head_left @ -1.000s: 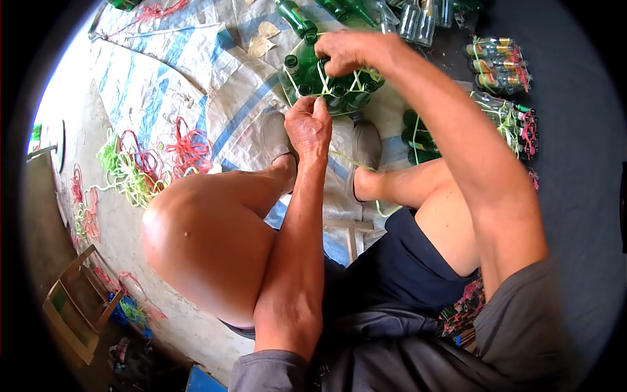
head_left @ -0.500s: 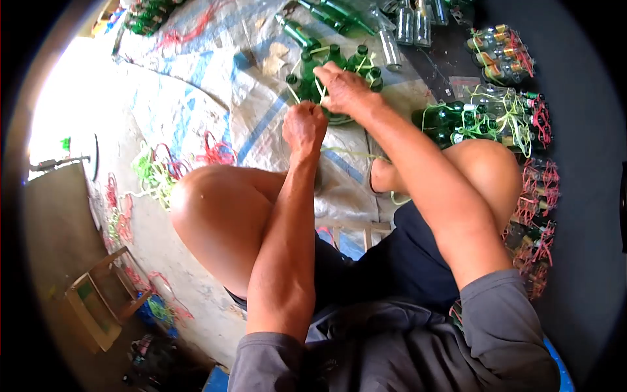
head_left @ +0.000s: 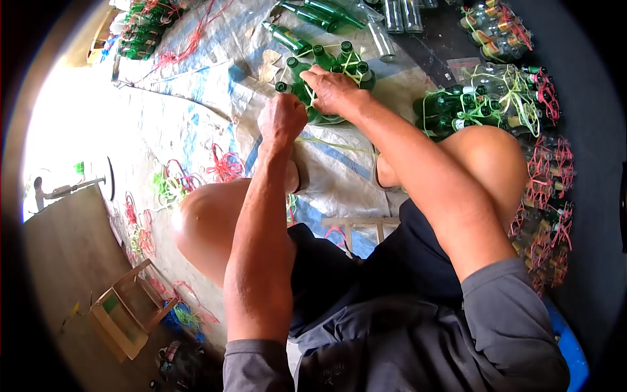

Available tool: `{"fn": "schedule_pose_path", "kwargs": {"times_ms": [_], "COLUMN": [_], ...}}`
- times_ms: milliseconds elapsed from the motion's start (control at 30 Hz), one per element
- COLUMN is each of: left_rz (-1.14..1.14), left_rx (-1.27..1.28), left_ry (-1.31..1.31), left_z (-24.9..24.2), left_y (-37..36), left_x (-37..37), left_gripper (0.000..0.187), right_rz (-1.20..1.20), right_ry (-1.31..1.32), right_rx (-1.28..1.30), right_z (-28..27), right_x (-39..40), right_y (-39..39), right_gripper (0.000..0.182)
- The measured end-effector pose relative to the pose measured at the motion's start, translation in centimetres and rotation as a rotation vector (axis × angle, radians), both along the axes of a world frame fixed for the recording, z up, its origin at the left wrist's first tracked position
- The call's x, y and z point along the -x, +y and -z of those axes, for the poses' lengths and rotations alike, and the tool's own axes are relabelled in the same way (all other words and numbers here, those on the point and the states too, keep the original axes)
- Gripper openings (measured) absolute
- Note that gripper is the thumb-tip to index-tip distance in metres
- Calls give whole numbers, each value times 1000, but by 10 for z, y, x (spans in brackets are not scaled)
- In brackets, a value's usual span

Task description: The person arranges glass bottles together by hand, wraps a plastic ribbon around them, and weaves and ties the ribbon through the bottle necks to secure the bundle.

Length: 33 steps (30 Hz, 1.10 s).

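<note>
A cluster of upright green glass bottles (head_left: pixel 339 62) stands on a woven plastic sheet (head_left: pixel 215 85) in front of my feet. Yellow-green string (head_left: pixel 326 142) wraps the bottles and trails back toward my legs. My left hand (head_left: pixel 282 117) is fisted around the string just beside the cluster's near left edge. My right hand (head_left: pixel 333 91) presses on top of the bottles, fingers on the string among the necks.
Tied bundles of green bottles (head_left: pixel 477 104) lie at right, more bundles with red string (head_left: pixel 545 189) beyond my right knee. Loose bottles (head_left: pixel 307 16) lie at the top. Red and green string piles (head_left: pixel 196 173) sit at left. A small wooden crate (head_left: pixel 124 313) is at lower left.
The view has swung, so the bottle cluster sits higher in frame. My left hand has shifted left and away from the right, drawing the string taut. My right hand stays on the bottles.
</note>
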<state>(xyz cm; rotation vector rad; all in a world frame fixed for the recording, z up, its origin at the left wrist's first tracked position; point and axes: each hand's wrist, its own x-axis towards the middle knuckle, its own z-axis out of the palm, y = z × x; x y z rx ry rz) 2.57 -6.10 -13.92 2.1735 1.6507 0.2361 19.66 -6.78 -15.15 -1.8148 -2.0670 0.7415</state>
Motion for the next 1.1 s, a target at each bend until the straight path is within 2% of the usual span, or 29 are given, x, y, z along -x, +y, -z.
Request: {"fn": "schedule_pose_path", "kwargs": {"times_ms": [167,267,400,633,767,1100], "left_rz": [98,138,140,206,213,82], "left_rx": [41,27,88,104,156,176], "left_ry": [30,74,-17,71,39,-104], "left_z": [-1,1,3,3,3,38], "left_y": [14,27,39,58,65,60], "left_x": [10,11,19,21,24,42], "left_gripper": [21,21,21,22,21,22], "right_rz": [0,-11,9,48,70,38], "right_ry": [17,-7,12,43,55,63], "right_rx": [-10,50,39,-33,8,-66], "right_z": [8,2,1,12,9,28], "right_x": [2,1,0,0,0,-3], "right_y": [-3,-3,-1,-1,-2,1], "right_gripper": [49,69,70,69,69,68]}}
